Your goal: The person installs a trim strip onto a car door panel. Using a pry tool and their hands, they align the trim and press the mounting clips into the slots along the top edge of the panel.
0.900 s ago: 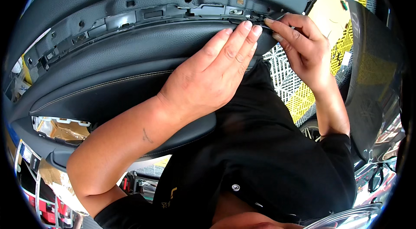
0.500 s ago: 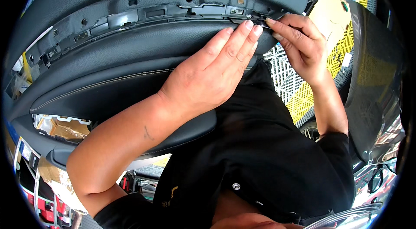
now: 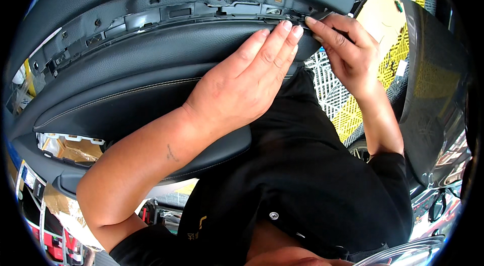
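Observation:
A large black leather-look car door panel (image 3: 151, 50) with pale stitching lies across the view before me. Along its upper part runs a bare plastic channel (image 3: 180, 12) with holes, slots and clips. My left hand (image 3: 242, 77) rests flat on the panel, fingers stretched out and lying side by side, their tips at the channel's lower edge near its right end. Just right of them, my right hand (image 3: 350, 47) pinches a thin black strip (image 3: 320, 14) at the end of the channel between thumb and forefinger. The fingers hide most of that strip.
A pale yellow table (image 3: 378, 1) with a green-handled screwdriver (image 3: 397, 2) stands at the upper right. A glossy dark car body panel (image 3: 436, 94) rises on the right. Yellow and white grid flooring (image 3: 353, 115) shows below. Cardboard (image 3: 80, 151) appears through the door panel's opening.
The door panel has shifted very slightly upward in the view. Both hands keep nearly the same place and pose, with the right hand a touch further left.

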The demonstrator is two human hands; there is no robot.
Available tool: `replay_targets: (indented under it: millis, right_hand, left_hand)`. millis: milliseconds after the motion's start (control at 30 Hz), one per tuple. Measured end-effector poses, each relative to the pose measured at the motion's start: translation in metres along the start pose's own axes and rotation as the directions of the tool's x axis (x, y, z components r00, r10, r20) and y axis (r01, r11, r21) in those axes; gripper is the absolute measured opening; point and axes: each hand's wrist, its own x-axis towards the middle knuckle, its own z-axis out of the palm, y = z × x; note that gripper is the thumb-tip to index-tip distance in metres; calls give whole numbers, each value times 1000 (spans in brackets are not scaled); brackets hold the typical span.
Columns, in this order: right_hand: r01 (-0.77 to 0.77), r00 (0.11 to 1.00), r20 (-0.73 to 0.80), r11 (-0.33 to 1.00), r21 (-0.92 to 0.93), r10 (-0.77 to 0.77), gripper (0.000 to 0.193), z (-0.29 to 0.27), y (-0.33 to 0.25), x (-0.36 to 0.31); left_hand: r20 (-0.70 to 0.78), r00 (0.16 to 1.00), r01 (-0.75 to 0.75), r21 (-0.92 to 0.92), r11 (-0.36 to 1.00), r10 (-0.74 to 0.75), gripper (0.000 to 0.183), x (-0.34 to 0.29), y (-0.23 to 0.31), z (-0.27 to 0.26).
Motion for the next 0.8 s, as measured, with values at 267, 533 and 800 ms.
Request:
replay_targets:
  millis: [267,533,800]
  right_hand:
    - [-11,1000,-12,998,65,12,48,-4,1,-3]
    - [-332,904,-201,915,229,378,29,-6,29,-41]
    - [-454,744,-216,716,531,632,28,16,40,-54]
  left_hand:
    - [-7,1000,7,0,1000,-7,41,-2,2,0]
    - [-74,997,-21,-111,994,13,27,2,-4,-9]
    - [-97,995,-11,-171,985,-5,35,13,-16,-15]
